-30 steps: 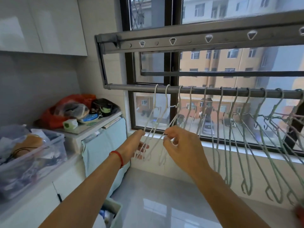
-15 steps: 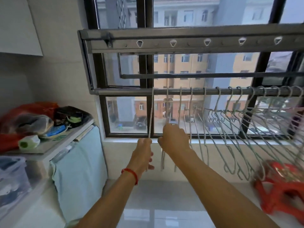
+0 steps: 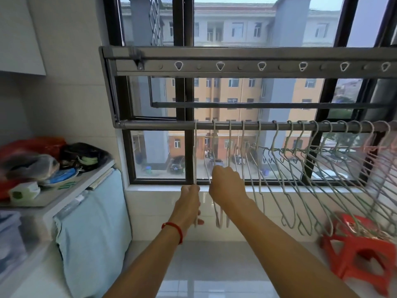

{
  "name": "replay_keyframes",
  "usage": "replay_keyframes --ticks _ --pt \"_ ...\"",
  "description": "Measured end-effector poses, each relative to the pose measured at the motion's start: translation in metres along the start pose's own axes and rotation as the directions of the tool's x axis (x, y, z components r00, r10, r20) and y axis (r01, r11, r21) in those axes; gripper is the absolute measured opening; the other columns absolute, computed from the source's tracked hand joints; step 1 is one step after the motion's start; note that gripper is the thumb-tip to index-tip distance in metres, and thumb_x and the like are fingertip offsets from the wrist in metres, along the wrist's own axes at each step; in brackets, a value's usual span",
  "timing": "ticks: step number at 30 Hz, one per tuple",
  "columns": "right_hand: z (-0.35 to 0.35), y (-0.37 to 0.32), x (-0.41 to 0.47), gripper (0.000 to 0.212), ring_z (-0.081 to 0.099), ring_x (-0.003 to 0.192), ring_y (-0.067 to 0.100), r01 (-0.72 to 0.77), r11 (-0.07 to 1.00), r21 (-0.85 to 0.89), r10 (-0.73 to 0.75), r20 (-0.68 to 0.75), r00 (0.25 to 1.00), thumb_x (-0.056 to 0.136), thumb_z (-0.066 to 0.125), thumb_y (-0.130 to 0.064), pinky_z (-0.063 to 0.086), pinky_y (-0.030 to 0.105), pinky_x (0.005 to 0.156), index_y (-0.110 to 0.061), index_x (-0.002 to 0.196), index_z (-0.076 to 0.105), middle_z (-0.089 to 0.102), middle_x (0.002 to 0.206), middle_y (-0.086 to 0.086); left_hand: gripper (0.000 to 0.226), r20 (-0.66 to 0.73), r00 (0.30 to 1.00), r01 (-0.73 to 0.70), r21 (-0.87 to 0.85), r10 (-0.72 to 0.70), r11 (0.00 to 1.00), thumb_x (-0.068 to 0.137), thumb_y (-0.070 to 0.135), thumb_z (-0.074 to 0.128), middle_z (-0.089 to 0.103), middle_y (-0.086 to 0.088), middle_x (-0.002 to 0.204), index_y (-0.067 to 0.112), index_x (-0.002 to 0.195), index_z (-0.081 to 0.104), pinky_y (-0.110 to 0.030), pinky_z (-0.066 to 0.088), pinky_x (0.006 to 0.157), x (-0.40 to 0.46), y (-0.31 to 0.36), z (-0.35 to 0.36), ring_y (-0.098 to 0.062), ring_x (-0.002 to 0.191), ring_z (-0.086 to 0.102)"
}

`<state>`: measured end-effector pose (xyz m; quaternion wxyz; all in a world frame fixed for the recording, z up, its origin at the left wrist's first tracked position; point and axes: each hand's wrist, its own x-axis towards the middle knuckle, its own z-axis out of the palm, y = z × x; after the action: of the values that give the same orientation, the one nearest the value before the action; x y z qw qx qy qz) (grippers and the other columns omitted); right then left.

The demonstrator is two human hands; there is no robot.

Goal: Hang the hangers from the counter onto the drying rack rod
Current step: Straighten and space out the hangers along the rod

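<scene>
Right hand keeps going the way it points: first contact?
Likely the window glass behind the hangers; the right hand already grips a white hanger on the rod. Depth unclear.

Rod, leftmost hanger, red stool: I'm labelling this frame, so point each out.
rod (image 3: 159, 125): head view, bare left stretch.
leftmost hanger (image 3: 195, 151): head view, upper wire.
red stool (image 3: 354, 250): head view, seat's front edge.

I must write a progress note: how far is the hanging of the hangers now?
Done: many hangers hook over the rod. In hand: left hand grips the leftmost hanger; right hand holds the next ones. Left: no loose hangers visible on the counter.
</scene>
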<state>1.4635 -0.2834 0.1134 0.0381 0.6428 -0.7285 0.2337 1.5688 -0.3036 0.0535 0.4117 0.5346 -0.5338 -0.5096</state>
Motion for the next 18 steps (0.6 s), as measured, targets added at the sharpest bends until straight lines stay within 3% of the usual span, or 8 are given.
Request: replay_keyframes --ticks 9,13,18 --pt "0.002 0.013 0.003 0.013 0.056 0.077 0.019 0.041 0.999 -0.022 -0.041 -0.018 0.999 0.094 0.064 -0.004 0.05 0.029 0.074 -0.009 0.105 0.062 0.042 0.076 -0.001 0.034 0.005 1.0 0.009 -0.005 -0.009 1.0 0.106 0.045 0.037 0.057 -0.012 0.111 0.021 0.13 0.043 -0.044 0.062 0.079 -0.002 0.002 0.005 -0.028 0.094 0.062" --pt "0.004 0.013 0.005 0.016 0.057 0.078 0.018 0.038 0.999 -0.009 -0.038 -0.008 0.999 0.095 0.066 -0.008 0.05 0.028 0.074 -0.01 0.11 0.063 0.051 0.087 0.003 0.041 0.0 1.0 0.015 -0.005 -0.015 1.0 0.106 0.046 0.038 0.058 -0.012 0.115 0.018 0.135 0.043 -0.041 0.061 0.075 -0.002 0.003 0.008 -0.027 0.092 0.061" --pt "0.0 0.016 0.002 0.021 0.062 0.08 0.018 0.009 0.998 0.065 -0.004 -0.072 0.997 0.1 0.06 -0.024 0.051 0.028 0.075 -0.011 0.118 0.061 0.062 0.095 0.004 0.045 0.002 1.0 0.025 -0.024 -0.025 0.999 0.105 0.05 0.04 0.057 -0.014 0.117 0.018 0.136 0.043 -0.048 0.061 0.084 -0.001 0.001 0.007 -0.031 0.1 0.063"
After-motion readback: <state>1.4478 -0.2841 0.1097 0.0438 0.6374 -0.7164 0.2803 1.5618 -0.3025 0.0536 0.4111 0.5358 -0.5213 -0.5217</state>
